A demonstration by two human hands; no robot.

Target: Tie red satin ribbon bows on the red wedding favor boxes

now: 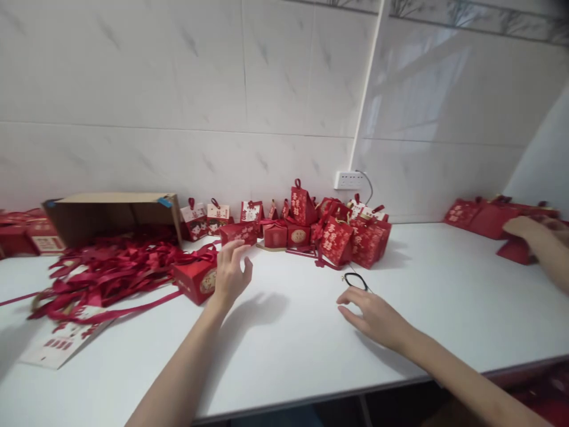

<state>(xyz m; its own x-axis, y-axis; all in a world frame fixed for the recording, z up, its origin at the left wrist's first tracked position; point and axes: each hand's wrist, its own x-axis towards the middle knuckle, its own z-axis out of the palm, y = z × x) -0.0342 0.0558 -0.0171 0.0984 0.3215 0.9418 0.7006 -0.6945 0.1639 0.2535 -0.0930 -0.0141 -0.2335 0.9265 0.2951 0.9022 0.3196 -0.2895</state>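
My left hand [232, 271] hovers over the white table, its fingers apart and holding nothing. Just left of it sits a red gift box [195, 277] with a ribbon bow and a gold round emblem; the hand overlaps its right edge, and I cannot tell whether they touch. My right hand [376, 317] is low over the table, thumb and fingers parted, with nothing between them. Beyond its fingertips lies a thin black loop [355, 280] with a small metallic end.
Tangled red ribbons [120, 270] spill from a cardboard box [111, 198] on the left, near a printed white card [66, 341]. Red gift boxes [336, 240] cluster by the wall below a power strip [349, 179]. Another person's hand [533, 228] is among red boxes [491, 218] at right.
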